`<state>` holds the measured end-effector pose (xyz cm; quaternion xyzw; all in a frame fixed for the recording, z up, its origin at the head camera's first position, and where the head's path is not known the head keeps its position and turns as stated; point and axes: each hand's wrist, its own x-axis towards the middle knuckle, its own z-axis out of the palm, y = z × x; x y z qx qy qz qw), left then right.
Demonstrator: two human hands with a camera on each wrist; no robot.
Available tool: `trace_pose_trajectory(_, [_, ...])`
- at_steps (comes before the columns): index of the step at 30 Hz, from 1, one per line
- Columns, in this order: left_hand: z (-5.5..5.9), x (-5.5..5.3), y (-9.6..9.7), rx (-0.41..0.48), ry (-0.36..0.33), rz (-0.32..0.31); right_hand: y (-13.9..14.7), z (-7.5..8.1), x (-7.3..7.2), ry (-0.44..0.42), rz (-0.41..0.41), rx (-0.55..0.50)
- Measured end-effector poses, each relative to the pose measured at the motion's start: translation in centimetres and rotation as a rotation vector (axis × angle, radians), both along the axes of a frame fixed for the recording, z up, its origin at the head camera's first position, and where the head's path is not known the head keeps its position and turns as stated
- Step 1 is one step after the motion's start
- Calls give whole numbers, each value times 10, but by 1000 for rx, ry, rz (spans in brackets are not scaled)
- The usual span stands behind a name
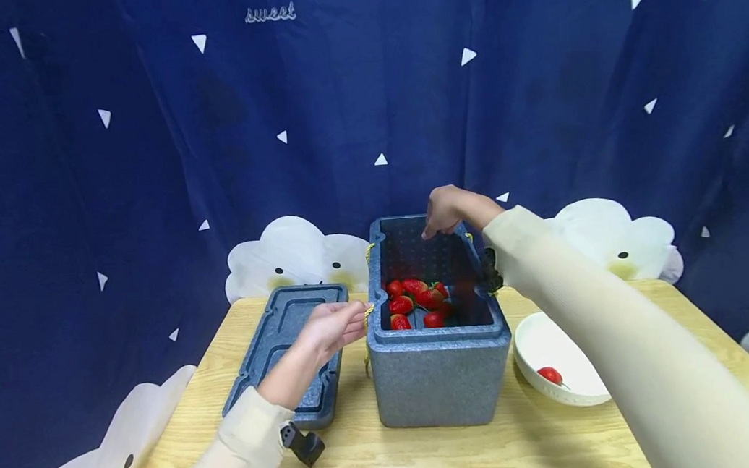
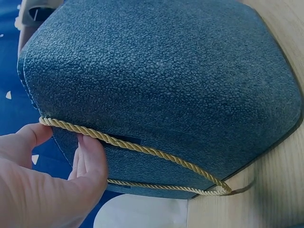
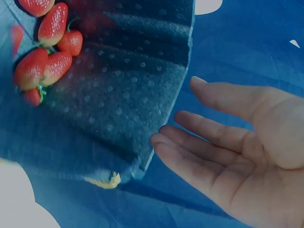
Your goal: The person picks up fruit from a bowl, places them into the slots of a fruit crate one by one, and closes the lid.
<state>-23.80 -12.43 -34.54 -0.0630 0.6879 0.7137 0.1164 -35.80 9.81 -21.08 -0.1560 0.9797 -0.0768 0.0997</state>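
A dark grey foam box (image 1: pixel 440 385) stands uncovered on the table, with several red strawberries (image 1: pixel 414 289) at the bottom of it. At its left rim is my left hand (image 1: pixel 335 327), fingertips against the wall beside a twisted gold cord (image 2: pixel 156 153); the hand does not wrap round the cord. Over the far end of the box hangs my right hand (image 1: pixel 445 211). Its fingers are loosely bent and hold nothing, and the palm shows bare in the right wrist view. One strawberry (image 1: pixel 550 376) lies in the white bowl (image 1: pixel 578 396) right of the box.
A grey lid (image 1: pixel 271 335) lies left of the box, partly behind my left forearm. The wooden table (image 1: pixel 397 464) carries everything. Behind it hangs a dark blue curtain (image 1: pixel 337 70) with white triangles and cloud shapes. My right sleeve crosses above the bowl.
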Motion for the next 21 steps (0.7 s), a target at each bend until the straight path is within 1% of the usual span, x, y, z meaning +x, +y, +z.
trace_pose_trajectory(2, [1,-1,-1,-5,-4,4,6,4,2,27,8,-8])
trace_pose_trajectory(5, [1,-1,-1,-6,-14,5,19,6,7,103,25,-28])
trace_pose_trajectory(9, [0,-1,0,-6,-19,6,42,4,18,161,29,-114])
trace_pose_trajectory(12, [0,-1,0,-6,-17,5,62,-1,26,170,27,-181])
trace_pose_trajectory(16, [0,-2,-1,-1,-12,7,90,-15,35,166,16,-229])
trace_pose_trajectory(21, [-1,-2,0,2,-23,11,122,-44,48,101,-21,-293])
